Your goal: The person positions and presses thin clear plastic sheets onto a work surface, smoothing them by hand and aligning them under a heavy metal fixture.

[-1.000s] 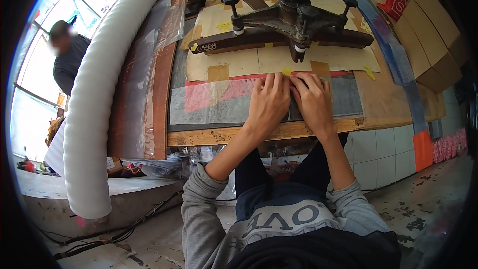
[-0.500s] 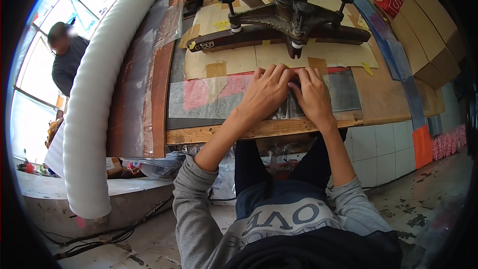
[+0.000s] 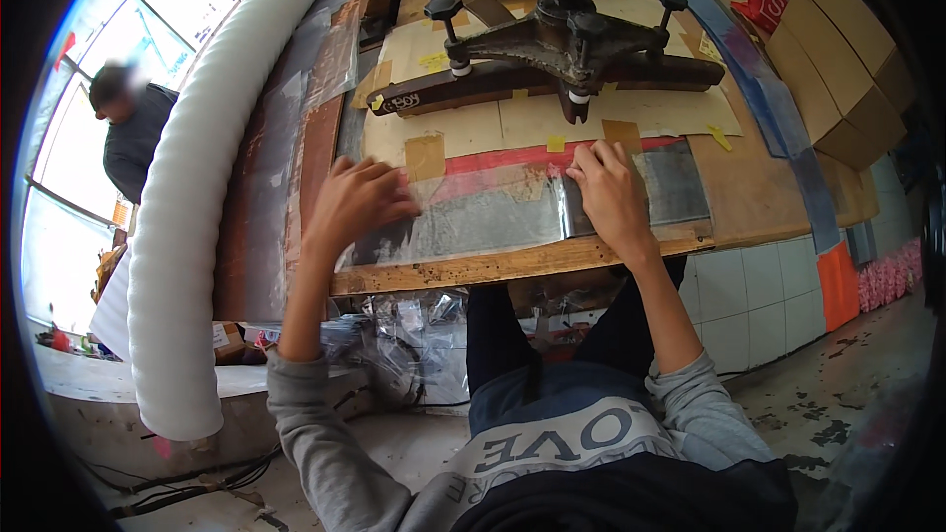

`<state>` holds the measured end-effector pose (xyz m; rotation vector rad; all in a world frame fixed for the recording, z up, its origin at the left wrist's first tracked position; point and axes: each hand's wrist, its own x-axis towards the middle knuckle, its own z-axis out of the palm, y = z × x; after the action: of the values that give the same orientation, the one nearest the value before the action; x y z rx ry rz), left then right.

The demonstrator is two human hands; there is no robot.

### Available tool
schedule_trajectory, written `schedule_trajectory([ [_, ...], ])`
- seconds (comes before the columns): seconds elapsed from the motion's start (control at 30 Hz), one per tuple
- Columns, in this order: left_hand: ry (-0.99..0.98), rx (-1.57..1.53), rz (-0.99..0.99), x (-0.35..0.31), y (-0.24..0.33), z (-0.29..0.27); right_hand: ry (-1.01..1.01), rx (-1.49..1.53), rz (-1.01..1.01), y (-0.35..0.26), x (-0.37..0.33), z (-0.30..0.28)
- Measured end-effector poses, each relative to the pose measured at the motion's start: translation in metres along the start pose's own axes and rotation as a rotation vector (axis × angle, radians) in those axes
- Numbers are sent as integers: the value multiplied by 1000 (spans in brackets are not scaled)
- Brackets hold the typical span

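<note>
Hands flat on a clear film (image 3: pixel 493 212) that lies along the front edge of the desk (image 3: pixel 749 187). Left hand (image 3: pixel 360 202), fingers spread, presses the film's left end; right hand (image 3: pixel 611 192), fingers extended, presses its right part. Neither hand grips anything. Behind the film, a dark iron press (image 3: pixel 562 49) stands on taped cardboard (image 3: pixel 532 123). A white foam roll (image 3: pixel 197 217) lies at left, boxes (image 3: pixel 838 49) at right.

Bright windows (image 3: pixel 69 167) at left; white tiled wall (image 3: pixel 764 300), stained concrete floor (image 3: pixel 838 404)
</note>
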<state>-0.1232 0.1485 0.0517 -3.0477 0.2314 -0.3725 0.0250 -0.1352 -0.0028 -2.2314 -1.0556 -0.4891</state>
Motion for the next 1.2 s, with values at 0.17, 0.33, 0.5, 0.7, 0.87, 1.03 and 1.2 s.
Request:
schedule_trajectory([
  [0.17,-162,-6,-113,-32,-18,-26,-7,-37,-8,-2,2,-1],
  [0.33,-161,101,-160,-33,-3,-22,-55,-133,-49,-9,8,-14],
  [0.5,-183,206,-104,-37,-7,-13,-338,-293,-159,-51,32,-27],
  [0.7,-42,353,80,-37,-15,-8,-225,191,-430,-80,24,38],
  [0.87,-20,230,-8,-32,-14,-40,-339,201,-313,-87,18,41],
  [1.03,-154,1,-26,-43,-14,-52,-352,212,-204,-83,12,43],
  [1.2,-123,525,-246,-76,79,-52,-337,300,-188,-104,12,44],
])
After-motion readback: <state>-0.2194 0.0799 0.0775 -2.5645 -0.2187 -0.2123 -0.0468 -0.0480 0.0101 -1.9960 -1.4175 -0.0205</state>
